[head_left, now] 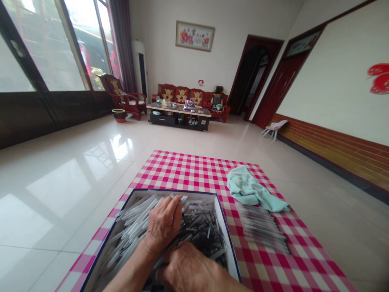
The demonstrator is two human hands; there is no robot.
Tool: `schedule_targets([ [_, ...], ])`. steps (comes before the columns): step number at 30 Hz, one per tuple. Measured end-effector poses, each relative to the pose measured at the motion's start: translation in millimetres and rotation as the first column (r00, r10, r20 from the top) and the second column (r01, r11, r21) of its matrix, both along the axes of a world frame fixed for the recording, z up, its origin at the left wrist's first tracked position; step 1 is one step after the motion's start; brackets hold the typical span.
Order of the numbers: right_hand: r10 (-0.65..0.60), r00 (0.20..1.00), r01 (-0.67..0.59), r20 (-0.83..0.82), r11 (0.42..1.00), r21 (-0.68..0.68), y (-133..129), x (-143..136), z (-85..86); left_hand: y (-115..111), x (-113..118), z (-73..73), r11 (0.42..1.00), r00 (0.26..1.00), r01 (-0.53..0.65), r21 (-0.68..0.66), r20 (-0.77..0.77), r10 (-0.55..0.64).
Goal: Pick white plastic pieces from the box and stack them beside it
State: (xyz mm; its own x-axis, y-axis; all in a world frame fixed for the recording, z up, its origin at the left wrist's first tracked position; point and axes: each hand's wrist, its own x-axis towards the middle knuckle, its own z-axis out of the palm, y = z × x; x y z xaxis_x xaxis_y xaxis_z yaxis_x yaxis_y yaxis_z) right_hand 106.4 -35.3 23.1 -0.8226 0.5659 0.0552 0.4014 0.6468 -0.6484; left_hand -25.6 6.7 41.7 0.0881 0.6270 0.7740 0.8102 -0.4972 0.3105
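Both hands are inside a shallow white box (pixel 226 231) with a dark blue rim, at the near edge of the table. Long, thin, pen-like sticks (pixel 133 219), clear on the left and mixed with black ones on the right, fill it in a loose heap. My left hand (pixel 164 223) is closed over the heap, its fingers curled around clear sticks whose ends show past the fingertips. Nearer to me, my right hand (pixel 185 265) is bent down into the heap; its fingers are blurred and mostly hidden, so what they touch is unclear.
A pink-and-white checked cloth (pixel 188 170) covers the table. Right of the box lies a blurred row of similar sticks (pixel 264 229), with a crumpled mint-green towel (pixel 249 188) just beyond. Farther off stand a low coffee table (pixel 179 117), a wooden sofa (pixel 174 91) and a small chair (pixel 274 127).
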Motion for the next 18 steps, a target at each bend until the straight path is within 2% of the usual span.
schedule_targets([
  [2, 0.074, 0.992, -0.093, 0.099, 0.976, 0.196, 1.5, -16.1, -11.7, 0.5, -0.4, -1.4, 1.0, 1.0, -0.01, 0.001, -0.004, 0.01],
  [4, 0.118, 0.98, -0.169, 0.16, 0.918, 0.36, 3.0, -24.5, -19.9, 0.9, -0.6, -2.1, 1.0, 1.0, -0.014, -0.002, -0.011, 0.014],
  [6, 0.135, 0.972, -0.21, 0.19, 0.862, 0.462, 4.7, -25.9, -23.5, 1.2, -0.5, -2.2, 1.0, 1.0, -0.013, -0.007, -0.012, 0.013],
  [8, 0.126, 0.968, -0.222, 0.218, 0.839, 0.498, 6.5, -23.9, -23.9, 1.3, -0.2, -1.8, 1.0, 1.0, -0.01, -0.009, -0.005, 0.01],
  [10, 0.102, 0.97, -0.199, 0.222, 0.858, 0.474, 8.4, -21.8, -22.5, 1.4, 0.1, -1.4, 1.0, 1.0, -0.012, -0.009, 0.001, 0.012],
  [13, 0.102, 0.978, -0.164, 0.182, 0.915, 0.369, 11.0, -19.3, -15.7, 1.1, 0.3, -1.2, 1.0, 1.0, -0.016, -0.01, 0.005, 0.016],
  [18, 0.09, 0.993, -0.099, 0.072, 0.986, 0.136, 10.6, -0.6, 16.4, 1.2, 0.3, -2.1, 1.0, 1.0, -0.002, -0.01, 0.024, 0.002],
])
